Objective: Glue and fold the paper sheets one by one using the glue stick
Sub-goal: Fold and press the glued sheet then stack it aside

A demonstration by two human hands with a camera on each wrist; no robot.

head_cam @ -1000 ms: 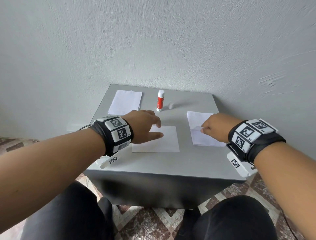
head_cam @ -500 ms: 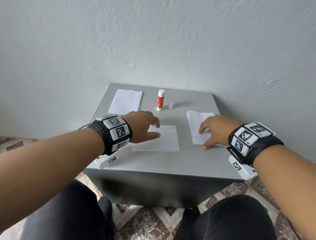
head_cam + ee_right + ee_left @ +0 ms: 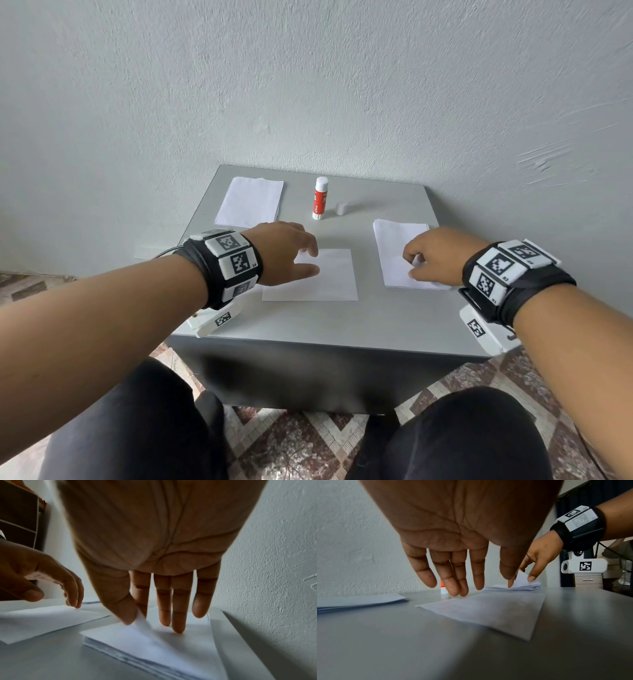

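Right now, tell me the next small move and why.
Probably lift the top sheet clear of the stack: the right hand already pinches its raised corner between thumb and finger, while the left hand hovers open over a single sheet.

Head view: high, near the table (image 3: 308, 329), facing forward and down across it to the wall. Wrist views: low, just above the table, looking along each palm. All three views share the single sheet (image 3: 329, 277) at the table's middle.
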